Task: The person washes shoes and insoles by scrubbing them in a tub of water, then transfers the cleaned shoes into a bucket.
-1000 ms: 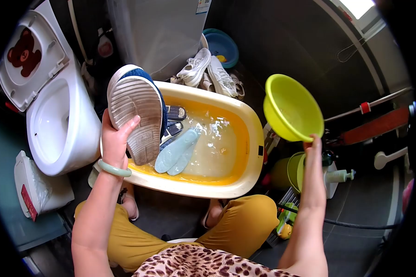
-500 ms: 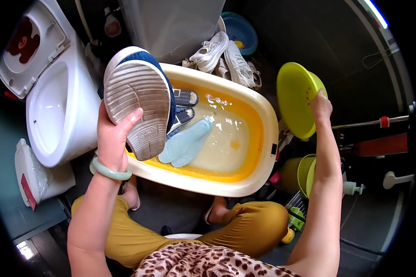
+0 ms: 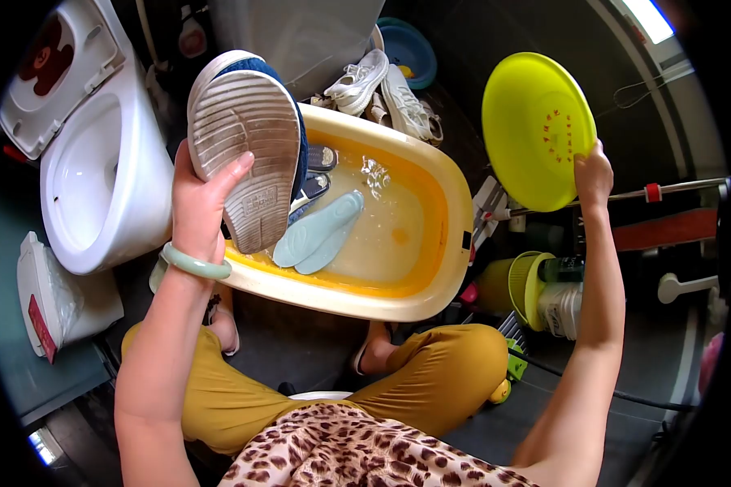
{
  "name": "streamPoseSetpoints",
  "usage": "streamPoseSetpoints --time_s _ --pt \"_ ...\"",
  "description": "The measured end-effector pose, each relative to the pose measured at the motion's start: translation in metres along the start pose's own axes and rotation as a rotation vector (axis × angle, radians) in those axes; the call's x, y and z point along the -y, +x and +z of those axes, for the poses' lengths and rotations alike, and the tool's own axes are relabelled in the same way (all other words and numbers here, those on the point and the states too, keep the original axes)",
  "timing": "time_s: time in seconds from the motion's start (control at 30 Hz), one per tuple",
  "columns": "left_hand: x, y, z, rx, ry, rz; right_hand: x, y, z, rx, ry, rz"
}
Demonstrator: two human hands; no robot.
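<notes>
My left hand point(image 3: 201, 203) is wrapped round a pair of slippers point(image 3: 248, 154), held up with one grey-white ribbed sole facing me and blue uppers at its edge. They are over the left end of a cream and yellow tub point(image 3: 398, 305) holding cloudy water. In the tub lie pale blue insoles point(image 3: 321, 231) and dark blue shoes point(image 3: 310, 188), partly hidden by the slippers. Off the tub's right side, my right hand point(image 3: 594, 180) grips the rim of a lime-green basin point(image 3: 528, 122), tilted so its inside with small red print faces me.
A white toilet point(image 3: 93, 178) with its lid up stands at the left, above a small white bin point(image 3: 65, 300). White sneakers point(image 3: 406, 101) and a blue basin point(image 3: 410, 53) sit behind the tub. Green buckets point(image 3: 528, 288) and a metal rail point(image 3: 625, 195) are on the right.
The green basin has risen and turned, so more of its inside shows. The slippers have shifted slightly up in view, still in my left hand. The whole view has moved a little.
</notes>
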State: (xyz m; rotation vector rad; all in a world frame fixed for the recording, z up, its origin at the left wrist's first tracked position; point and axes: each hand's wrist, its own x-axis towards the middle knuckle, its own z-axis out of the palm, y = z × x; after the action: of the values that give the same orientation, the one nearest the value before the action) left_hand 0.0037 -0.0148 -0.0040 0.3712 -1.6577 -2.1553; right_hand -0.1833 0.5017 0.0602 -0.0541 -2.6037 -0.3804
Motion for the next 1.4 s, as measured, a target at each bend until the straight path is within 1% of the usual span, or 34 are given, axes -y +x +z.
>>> streamPoseSetpoints --time_s 0.03,0.07,0.13,0.23,0.3,0.37,0.4,0.47,0.5,0.57,0.63,0.7,0.8,0.83,0.9,0.97,1.03,1.07,1.13,1.17,1.23,1.27,1.3,1.33,1.37,1.4 --pt "-0.001 0.0 0.0 0.001 -0.004 0.004 -0.003 -0.009 -0.01 -0.041 0.075 0.018" --pt "-0.001 -0.001 0.001 0.006 -0.023 0.011 -0.005 -0.023 -0.012 -0.043 0.233 -0.004" --pt "-0.002 -0.003 0.004 0.003 -0.055 0.02 0.004 -0.056 -0.015 -0.016 0.431 -0.038" --pt "-0.002 -0.005 0.004 0.03 -0.085 0.002 0.049 -0.114 0.009 0.106 0.433 -0.086" --pt "-0.001 -0.005 0.003 0.036 -0.08 0.002 0.091 -0.15 0.031 0.268 0.269 -0.122" --pt "-0.001 -0.005 0.002 0.014 -0.067 0.011 0.131 -0.175 0.022 0.404 0.311 -0.23" --pt "-0.002 -0.004 0.002 0.008 -0.061 0.01 0.133 -0.176 0.026 0.402 0.316 -0.23" --pt "-0.003 -0.003 0.001 0.017 -0.047 0.019 0.133 -0.18 0.044 0.349 0.432 -0.153" --pt "-0.002 -0.002 0.001 0.026 -0.042 0.022 0.116 -0.177 0.056 0.319 0.565 -0.11" --pt "-0.001 -0.001 0.001 0.027 -0.037 0.033 0.07 -0.183 0.088 0.382 0.914 0.218" --pt "0.0 -0.001 0.002 0.026 -0.042 0.039 0.009 -0.203 0.097 0.579 1.163 0.603" --pt "-0.003 -0.004 0.004 0.006 -0.035 0.034 -0.033 -0.24 0.085 0.498 1.465 0.815" --pt "-0.001 -0.005 0.001 0.004 -0.007 0.031 -0.045 -0.273 0.063 0.247 1.712 0.951" --pt "-0.002 -0.005 0.0 0.009 -0.002 0.023 -0.044 -0.277 0.072 0.233 1.71 0.968" --pt "0.0 -0.005 -0.001 0.016 0.007 -0.008 -0.037 -0.276 0.111 0.133 1.778 0.997" --pt "-0.001 -0.005 -0.002 0.027 0.02 -0.025 -0.013 -0.265 0.158 0.079 1.806 1.007" --pt "0.0 -0.005 0.0 0.018 0.045 -0.008 0.043 -0.243 0.134 0.114 1.873 1.096" --pt "0.001 -0.003 0.0 -0.004 0.063 0.002 0.05 -0.243 0.129 0.106 1.885 1.098" --pt "0.004 0.002 -0.001 0.007 0.054 0.018 0.056 -0.249 0.119 0.135 1.84 0.994" --pt "0.006 0.002 -0.003 0.013 0.05 0.02 0.049 -0.258 0.112 0.146 1.793 1.0" --pt "0.006 0.003 -0.003 0.011 0.035 0.001 0.018 -0.28 0.106 0.267 1.812 1.083" --pt "0.005 0.003 -0.001 0.009 0.033 0.008 0.0 -0.289 0.104 0.271 1.819 1.097" --pt "0.002 0.002 0.003 0.009 0.029 0.019 -0.009 -0.288 0.091 0.269 1.75 1.111" --pt "0.001 0.003 0.006 0.011 0.009 0.016 -0.016 -0.286 0.076 0.237 1.718 1.091" --pt "0.003 0.004 0.006 0.006 0.014 0.015 -0.047 -0.287 0.099 0.25 1.648 1.068" --pt "0.005 0.004 0.005 0.01 -0.005 0.012 -0.039 -0.268 0.075 0.23 1.626 1.03"
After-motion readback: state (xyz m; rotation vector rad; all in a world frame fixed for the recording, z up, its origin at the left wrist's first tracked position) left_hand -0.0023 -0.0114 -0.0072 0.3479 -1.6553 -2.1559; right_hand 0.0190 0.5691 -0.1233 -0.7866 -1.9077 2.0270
